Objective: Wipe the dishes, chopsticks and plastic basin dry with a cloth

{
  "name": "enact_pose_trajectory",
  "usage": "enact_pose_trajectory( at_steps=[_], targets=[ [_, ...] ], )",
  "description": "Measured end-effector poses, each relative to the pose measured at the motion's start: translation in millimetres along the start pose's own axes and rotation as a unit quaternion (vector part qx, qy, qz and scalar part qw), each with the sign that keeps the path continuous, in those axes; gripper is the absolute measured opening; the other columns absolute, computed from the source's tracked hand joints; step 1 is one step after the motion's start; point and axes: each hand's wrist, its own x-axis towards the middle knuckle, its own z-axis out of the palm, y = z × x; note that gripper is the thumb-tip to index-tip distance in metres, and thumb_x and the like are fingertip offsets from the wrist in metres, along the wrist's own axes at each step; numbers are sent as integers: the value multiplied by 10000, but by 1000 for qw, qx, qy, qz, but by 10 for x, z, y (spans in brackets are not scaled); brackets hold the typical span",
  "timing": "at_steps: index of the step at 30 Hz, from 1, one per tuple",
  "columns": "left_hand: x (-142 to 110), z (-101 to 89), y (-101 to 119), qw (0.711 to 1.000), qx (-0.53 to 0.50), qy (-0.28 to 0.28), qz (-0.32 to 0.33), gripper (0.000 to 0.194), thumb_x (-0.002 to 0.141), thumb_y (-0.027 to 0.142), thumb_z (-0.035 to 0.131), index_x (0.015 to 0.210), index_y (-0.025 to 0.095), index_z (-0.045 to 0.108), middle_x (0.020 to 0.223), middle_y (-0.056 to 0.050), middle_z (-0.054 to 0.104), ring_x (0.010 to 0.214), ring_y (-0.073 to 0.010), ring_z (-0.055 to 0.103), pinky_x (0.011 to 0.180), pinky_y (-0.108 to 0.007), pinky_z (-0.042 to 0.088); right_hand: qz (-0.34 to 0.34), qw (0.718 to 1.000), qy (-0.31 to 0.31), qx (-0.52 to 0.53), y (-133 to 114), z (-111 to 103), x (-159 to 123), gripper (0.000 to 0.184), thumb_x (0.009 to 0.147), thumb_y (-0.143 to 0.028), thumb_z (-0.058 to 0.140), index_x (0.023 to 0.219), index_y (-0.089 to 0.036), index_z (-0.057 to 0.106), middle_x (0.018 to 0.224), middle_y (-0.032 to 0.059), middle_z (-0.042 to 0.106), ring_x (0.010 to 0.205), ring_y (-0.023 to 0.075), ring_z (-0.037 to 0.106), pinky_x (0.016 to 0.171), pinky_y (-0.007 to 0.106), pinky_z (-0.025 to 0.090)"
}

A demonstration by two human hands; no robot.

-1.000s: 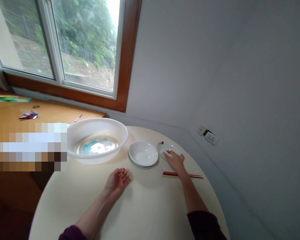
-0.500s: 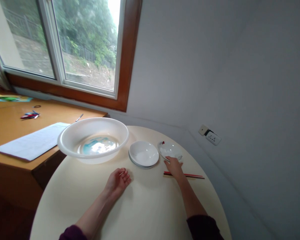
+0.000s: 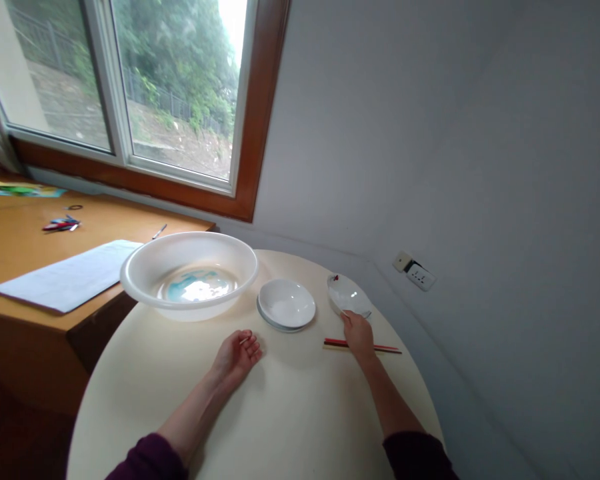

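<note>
My right hand (image 3: 359, 333) grips the near rim of a small white dish (image 3: 349, 295) with a red mark, which is tilted up off the round cream table (image 3: 280, 413). Just under that hand lie red and dark chopsticks (image 3: 363, 346). My left hand (image 3: 239, 354) rests on the table with its fingers loosely curled and nothing visible in it. Stacked white plates (image 3: 286, 305) sit between the hands, farther back. A large white basin (image 3: 190, 275) holding water with a blue tint stands at the back left.
A wooden desk (image 3: 25, 240) at the left carries a white sheet of paper (image 3: 67, 275), pens and small items. A window (image 3: 120, 87) is behind it. A wall socket (image 3: 415, 273) sits low on the grey wall at the right.
My right hand went from lying flat on the small dish to gripping its near rim and tilting it up. My left hand stayed in place.
</note>
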Motion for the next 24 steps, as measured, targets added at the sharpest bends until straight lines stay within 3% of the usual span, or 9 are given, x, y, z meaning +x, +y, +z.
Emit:
enact_pose_trajectory(
  at_steps=[7,10,14,20,24],
  targets=[
    [-66,48,-49,1000,13,-19,4,202,725,-6,446,600,136,516,526,-11,541,477,-104,545,546,-245,503,-123,987,86,65,-86,-529,-319,311,850,-212,397,994,-181,670,953,98,702,914,225,628,871,376,476],
    [-120,69,-86,999,10,-37,-6,207,733,-15,445,613,128,532,545,-27,554,502,-111,559,581,-253,517,-254,954,110,110,-288,-782,-560,340,875,-177,356,1053,-191,645,965,91,696,917,214,629,847,390,498],
    [-198,89,-156,997,1,-69,-35,159,802,79,464,693,107,576,621,-77,607,592,-152,614,681,-299,528,-342,922,120,134,-647,-999,-913,316,890,-153,388,1099,-217,616,945,80,703,900,203,639,796,363,522],
    [-418,234,-290,981,-39,-174,-81,316,883,340,412,1007,124,607,817,-118,666,826,-243,639,755,-375,508,-421,888,99,158,-1067,-976,-1317,369,860,-52,417,1158,-200,577,958,73,713,930,189,642,781,333,525],
    [-511,255,-321,986,-43,-87,-138,510,799,591,445,989,153,624,739,-111,655,875,-312,618,751,-419,499,-429,886,77,158,-1192,-837,-1456,326,878,-74,412,1109,-202,604,916,66,722,868,190,653,724,328,536]
  ],
)
